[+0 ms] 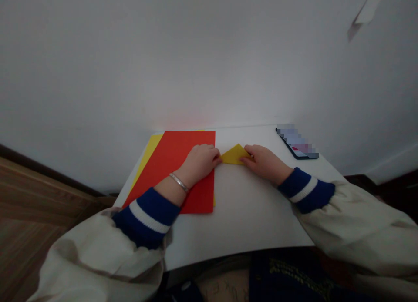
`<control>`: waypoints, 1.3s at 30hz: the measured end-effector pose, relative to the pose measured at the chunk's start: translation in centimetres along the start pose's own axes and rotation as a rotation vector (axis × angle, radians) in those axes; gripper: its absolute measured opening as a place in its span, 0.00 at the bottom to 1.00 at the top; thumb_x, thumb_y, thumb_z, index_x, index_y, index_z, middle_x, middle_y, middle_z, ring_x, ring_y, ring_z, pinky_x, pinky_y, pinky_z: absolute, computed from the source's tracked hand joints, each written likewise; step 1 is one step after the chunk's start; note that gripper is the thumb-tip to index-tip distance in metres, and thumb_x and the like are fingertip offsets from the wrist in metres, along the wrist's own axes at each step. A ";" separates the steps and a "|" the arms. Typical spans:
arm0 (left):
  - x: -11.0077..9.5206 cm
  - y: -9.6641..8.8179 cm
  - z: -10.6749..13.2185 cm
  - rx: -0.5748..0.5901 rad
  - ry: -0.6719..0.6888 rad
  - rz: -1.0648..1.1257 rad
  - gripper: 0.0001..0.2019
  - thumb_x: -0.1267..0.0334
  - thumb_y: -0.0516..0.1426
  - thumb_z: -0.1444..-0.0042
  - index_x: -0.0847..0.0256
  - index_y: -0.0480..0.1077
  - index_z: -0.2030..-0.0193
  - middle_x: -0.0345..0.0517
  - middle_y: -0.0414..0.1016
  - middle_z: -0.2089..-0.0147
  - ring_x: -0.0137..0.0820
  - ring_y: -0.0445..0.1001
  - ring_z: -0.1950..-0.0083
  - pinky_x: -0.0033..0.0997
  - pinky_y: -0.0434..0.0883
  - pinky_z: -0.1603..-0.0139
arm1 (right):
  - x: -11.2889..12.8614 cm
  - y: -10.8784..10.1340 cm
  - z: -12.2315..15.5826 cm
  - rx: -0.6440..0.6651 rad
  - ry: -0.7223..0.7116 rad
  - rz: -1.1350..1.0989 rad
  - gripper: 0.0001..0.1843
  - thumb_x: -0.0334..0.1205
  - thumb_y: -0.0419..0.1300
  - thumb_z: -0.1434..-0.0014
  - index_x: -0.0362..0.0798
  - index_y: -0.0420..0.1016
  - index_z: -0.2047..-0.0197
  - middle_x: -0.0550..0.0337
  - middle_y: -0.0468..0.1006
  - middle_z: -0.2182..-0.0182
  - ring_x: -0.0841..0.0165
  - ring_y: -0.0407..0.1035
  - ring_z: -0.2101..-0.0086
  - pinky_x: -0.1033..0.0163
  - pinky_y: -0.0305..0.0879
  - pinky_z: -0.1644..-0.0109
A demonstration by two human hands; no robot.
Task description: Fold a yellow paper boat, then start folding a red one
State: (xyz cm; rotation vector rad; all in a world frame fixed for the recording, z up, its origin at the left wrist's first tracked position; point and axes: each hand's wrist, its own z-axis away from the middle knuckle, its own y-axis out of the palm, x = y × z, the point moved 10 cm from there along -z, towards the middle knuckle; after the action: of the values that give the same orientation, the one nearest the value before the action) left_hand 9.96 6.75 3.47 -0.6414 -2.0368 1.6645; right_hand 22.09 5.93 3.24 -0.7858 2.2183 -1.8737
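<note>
A small piece of yellow paper (pixel 233 156), folded into a triangle with its peak toward the wall, is held between my two hands over the white table. My left hand (pixel 203 159) pinches its left corner, the wrist lying above a red sheet of paper (pixel 178 152). On the other side, my right hand (pixel 263 161) grips the right part of the triangle, thumb in front and fingers behind. Part of the folded paper's right end is hidden by those fingers.
Yellow paper (pixel 148 152) sticks out from beneath the red sheet. A phone (pixel 297 143) lies at the table's back right. The white table (pixel 241 219) meets a pale wall (pixel 209 67) at the back. Wooden furniture (pixel 32 197) stands at the left.
</note>
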 end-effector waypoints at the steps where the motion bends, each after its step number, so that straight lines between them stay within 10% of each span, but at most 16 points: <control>1: 0.0 0.2 0.0 0.017 -0.007 -0.012 0.11 0.59 0.53 0.38 0.62 0.73 0.64 0.49 0.76 0.62 0.37 0.73 0.59 0.34 0.67 0.60 | -0.1 0.0 0.0 0.006 0.014 0.001 0.09 0.42 0.52 0.38 0.46 0.67 0.66 0.56 0.74 0.70 0.68 0.63 0.70 0.64 0.54 0.67; 13: 1.2 0.4 0.3 0.167 -0.176 0.055 0.15 0.52 0.53 0.39 0.60 0.75 0.65 0.48 0.77 0.66 0.39 0.74 0.62 0.35 0.64 0.62 | -0.9 1.0 -0.4 0.062 0.079 -0.051 0.09 0.42 0.55 0.40 0.45 0.70 0.63 0.55 0.76 0.68 0.67 0.65 0.71 0.65 0.54 0.68; 29: 3.5 1.1 1.0 0.060 -0.322 0.080 0.15 0.50 0.54 0.42 0.58 0.72 0.58 0.55 0.67 0.50 0.50 0.62 0.44 0.50 0.63 0.47 | -1.7 0.9 -0.6 -0.066 0.022 -0.108 0.14 0.39 0.60 0.45 0.43 0.72 0.56 0.53 0.74 0.62 0.64 0.67 0.64 0.59 0.63 0.59; 33: 3.5 2.1 0.9 0.116 -0.338 0.140 0.14 0.53 0.53 0.41 0.55 0.68 0.52 0.54 0.57 0.36 0.53 0.49 0.32 0.56 0.55 0.39 | -0.1 0.0 -0.2 -0.133 -0.138 -0.095 0.28 0.33 0.59 0.45 0.46 0.65 0.40 0.49 0.71 0.51 0.61 0.64 0.52 0.53 0.61 0.47; 39: 3.9 3.6 0.5 0.166 -0.340 0.206 0.12 0.58 0.51 0.40 0.55 0.68 0.51 0.52 0.54 0.33 0.52 0.46 0.31 0.58 0.52 0.37 | 2.9 0.9 0.5 -0.014 -0.406 -0.071 0.21 0.27 0.50 0.39 0.52 0.75 0.49 0.54 0.76 0.55 0.65 0.65 0.55 0.56 0.61 0.47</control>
State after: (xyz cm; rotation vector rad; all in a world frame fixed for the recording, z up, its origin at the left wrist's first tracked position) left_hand 6.81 9.28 0.01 -0.5562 -2.0814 2.1638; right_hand 19.53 4.21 2.96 -1.1433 1.9727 -1.5542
